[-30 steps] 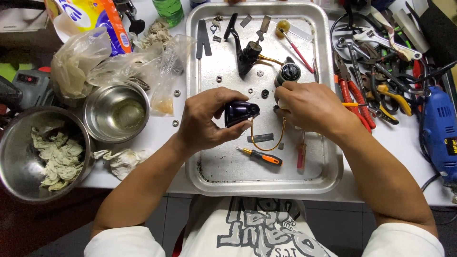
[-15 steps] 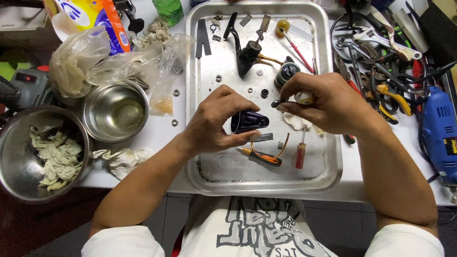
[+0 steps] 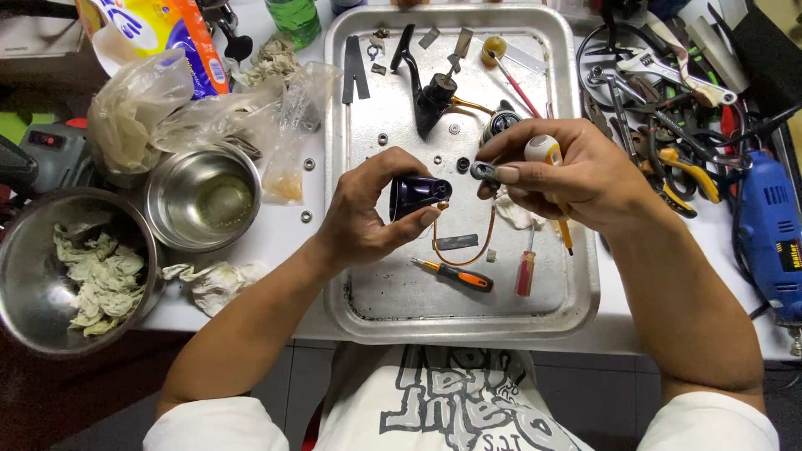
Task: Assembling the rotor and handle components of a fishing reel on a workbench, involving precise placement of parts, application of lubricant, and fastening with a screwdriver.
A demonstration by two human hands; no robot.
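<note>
Fingers of left hand (image 3: pixel 368 219) wrap dark cup part (image 3: pixel 415 194); right hand (image 3: pixel 576 177) fingers pinch small ring (image 3: pixel 484 172), grip screwdriver (image 3: pixel 551 175), above tray (image 3: pixel 376 292).

A dark purple cap (image 3: pixel 418 194) is seen; an orange-and-black screwdriver (image 3: pixel 455 275), a red-handled one (image 3: pixel 525 273), a silver tray (image 3: pixel 368 125), a blue drill (image 3: pixel 769 242).

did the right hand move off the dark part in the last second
Yes. The right hand drew rightward off the dark cup-shaped part, toward the steel tray's right rim, now holding a yellow-handled screwdriver.
</note>
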